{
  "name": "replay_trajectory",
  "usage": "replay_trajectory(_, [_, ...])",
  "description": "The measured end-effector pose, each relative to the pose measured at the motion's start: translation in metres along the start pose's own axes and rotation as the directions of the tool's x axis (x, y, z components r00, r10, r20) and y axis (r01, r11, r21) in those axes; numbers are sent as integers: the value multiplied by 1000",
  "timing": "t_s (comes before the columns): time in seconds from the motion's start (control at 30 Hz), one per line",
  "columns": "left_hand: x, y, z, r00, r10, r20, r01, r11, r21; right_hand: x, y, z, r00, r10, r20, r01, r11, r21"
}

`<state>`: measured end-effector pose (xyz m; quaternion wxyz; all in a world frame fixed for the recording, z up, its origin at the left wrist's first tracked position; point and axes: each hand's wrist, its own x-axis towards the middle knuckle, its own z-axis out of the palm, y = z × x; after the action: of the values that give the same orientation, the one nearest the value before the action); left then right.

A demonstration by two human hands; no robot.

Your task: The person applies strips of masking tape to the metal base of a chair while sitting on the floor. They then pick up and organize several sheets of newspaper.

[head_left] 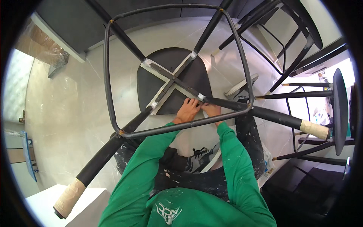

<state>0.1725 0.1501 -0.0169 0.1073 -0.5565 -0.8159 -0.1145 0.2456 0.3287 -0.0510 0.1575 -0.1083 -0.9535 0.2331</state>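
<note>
An upturned bar stool stands before me, its dark seat face down on the floor. A black metal cross spans the underside, bordered by pale strips of masking tape. My left hand is at the tape beside the near right arm of the cross, fingers bent and closed on its edge. Right beside it, my right hand is closed near the base of the right leg; its fingertips are partly hidden. The stool's black footrest ring passes over my wrists.
Tan wrapping covers the ends of the near left leg and the right leg. More dark stools stand at the right. A white box sits at the lower left, and plastic-wrapped material at the far left. Dark cabinets line the back.
</note>
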Motion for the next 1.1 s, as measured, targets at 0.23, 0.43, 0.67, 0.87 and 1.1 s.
replay_trajectory(0.23, [-6, -5, 2, 998, 48, -45, -49, 999, -15, -45, -53, -38, 984, 166, -68, -120, 890, 441])
replay_trajectory(0.43, [-2, -3, -10, 991, 132, -37, -134, 989, -66, -112, -49, -78, 685, 728, -9, -419, 404, 813])
replay_trajectory(0.67, [-23, -16, -16, 975, 221, -34, -222, 974, -49, -127, -24, -131, 660, 741, -121, -321, 424, 847])
replay_trajectory(0.87, [-93, -72, -53, 935, 354, 33, -349, 931, -105, -100, -25, -138, 716, 653, -247, -328, 627, 706])
replay_trajectory(1.1, [-149, -48, -132, 913, -369, -172, 283, 879, -383, 33, -33, -194, 886, 461, -45, -87, 261, 961])
